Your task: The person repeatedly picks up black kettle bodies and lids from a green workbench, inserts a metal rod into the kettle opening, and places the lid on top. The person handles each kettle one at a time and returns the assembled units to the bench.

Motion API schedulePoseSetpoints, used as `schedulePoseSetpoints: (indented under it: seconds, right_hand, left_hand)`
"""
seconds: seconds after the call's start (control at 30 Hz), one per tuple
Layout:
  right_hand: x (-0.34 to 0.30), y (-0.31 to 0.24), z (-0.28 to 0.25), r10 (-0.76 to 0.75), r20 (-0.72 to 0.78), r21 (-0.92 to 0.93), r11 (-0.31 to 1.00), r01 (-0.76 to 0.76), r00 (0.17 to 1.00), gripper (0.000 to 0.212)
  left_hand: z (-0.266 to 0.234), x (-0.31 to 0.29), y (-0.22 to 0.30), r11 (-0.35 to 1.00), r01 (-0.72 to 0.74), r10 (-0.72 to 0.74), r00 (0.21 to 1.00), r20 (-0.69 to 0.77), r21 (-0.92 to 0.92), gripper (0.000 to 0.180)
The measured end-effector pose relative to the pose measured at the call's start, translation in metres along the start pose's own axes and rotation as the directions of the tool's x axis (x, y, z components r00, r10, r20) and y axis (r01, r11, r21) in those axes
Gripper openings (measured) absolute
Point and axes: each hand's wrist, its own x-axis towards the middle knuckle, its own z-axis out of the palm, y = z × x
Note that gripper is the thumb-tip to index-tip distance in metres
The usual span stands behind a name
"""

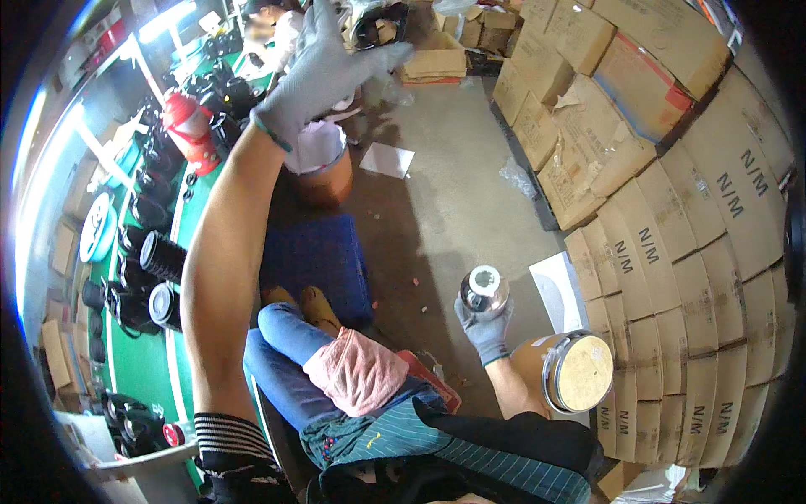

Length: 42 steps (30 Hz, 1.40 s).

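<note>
My left hand point(323, 71), in a grey glove, is raised high toward the far end with its fingers stretched apart and nothing in them. In front of it a red and white vacuum flask point(190, 133) stands on the green bench point(201, 197). Low on the right, my gloved right hand point(487, 330) is wrapped round a shiny, bottle-like container point(484, 296) with a round whitish top. What the container is made of, I cannot tell. Beside my right forearm stands a brown fibre drum point(583, 372) with a metal rim and a pale top. A pink cloth point(357, 371) lies across my lap.
Black appliance parts point(151, 286) line the bench at left. Stacked cardboard boxes point(663, 319) form a wall at right. A blue crate point(315, 260) sits by my feet; beyond it stands an orange-brown bin point(326, 183). Another person point(273, 38) sits at the far bench.
</note>
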Motion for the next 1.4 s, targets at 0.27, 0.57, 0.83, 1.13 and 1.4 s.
schedulePoseSetpoints:
  seconds: [0.27, 0.57, 0.83, 1.13, 1.4]
  right_hand:
    - [0.037, 0.063, -0.015, 0.228, 0.013, 0.025, 0.973, -0.228, 0.974, 0.077]
    - [0.072, 0.154, 0.024, 0.166, 0.399, -0.911, 0.184, 0.369, 0.902, 0.08]
    - [0.059, 0.184, 0.058, 0.617, 0.082, -0.228, 0.776, -0.588, 0.783, 0.08]
    - [0.052, 0.201, 0.071, 0.617, 0.064, -0.423, 0.729, -0.539, 0.784, 0.08]
    - [0.054, 0.263, 0.106, 0.7, 0.051, -0.666, 0.555, -0.498, 0.712, 0.082]
  left_hand:
    - [-0.059, -0.167, 0.032, 0.978, 0.202, -0.202, 0.868, 0.453, 0.047, 0.045]
    - [-0.123, -0.364, 0.048, 0.727, 0.664, -0.653, 0.592, 0.472, 0.175, 0.034]
    - [-0.115, -0.368, 0.074, 0.72, 0.675, -0.664, 0.603, 0.442, 0.161, 0.043]
    - [-0.113, -0.381, 0.091, 0.796, 0.528, -0.591, 0.785, 0.189, 0.295, 0.058]
    - [-0.138, -0.389, 0.123, 0.69, 0.548, -0.596, 0.801, -0.058, 0.472, 0.061]
